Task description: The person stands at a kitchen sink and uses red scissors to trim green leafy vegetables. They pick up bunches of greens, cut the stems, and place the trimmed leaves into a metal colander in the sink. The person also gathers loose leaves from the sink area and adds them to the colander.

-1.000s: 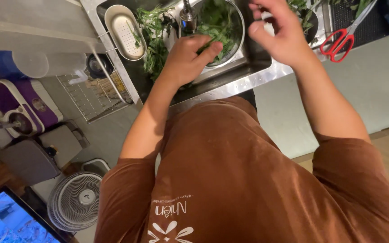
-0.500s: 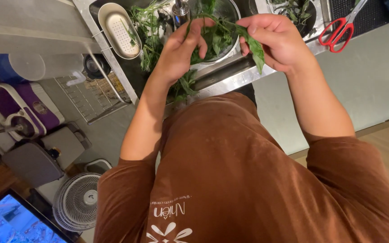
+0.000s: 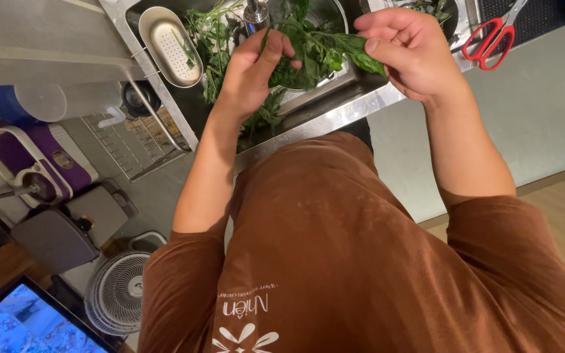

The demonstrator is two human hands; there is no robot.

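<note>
My left hand [image 3: 253,68] and my right hand [image 3: 413,55] are over a steel sink [image 3: 335,112]. Between them they hold a leafy green stalk [image 3: 322,49]. The left hand pinches the stem end. The right hand's fingers close on the leaves at the other end. The stalk hangs just above a round metal bowl [image 3: 335,16] that holds more greens. Loose greens [image 3: 207,39] lie in the sink to the left of my left hand.
An oval perforated steel tray [image 3: 168,42] rests at the sink's left. A tap [image 3: 256,10] stands behind my left hand. Red scissors [image 3: 492,39] lie on the grey counter [image 3: 531,111] at right. A wire rack [image 3: 138,140], a white fan [image 3: 119,291] and a screen [image 3: 27,327] are at left.
My left hand lifted a green stalk out of the bowl, and my right hand came down to take its leafy end. Both hands now hold it closer to me.
</note>
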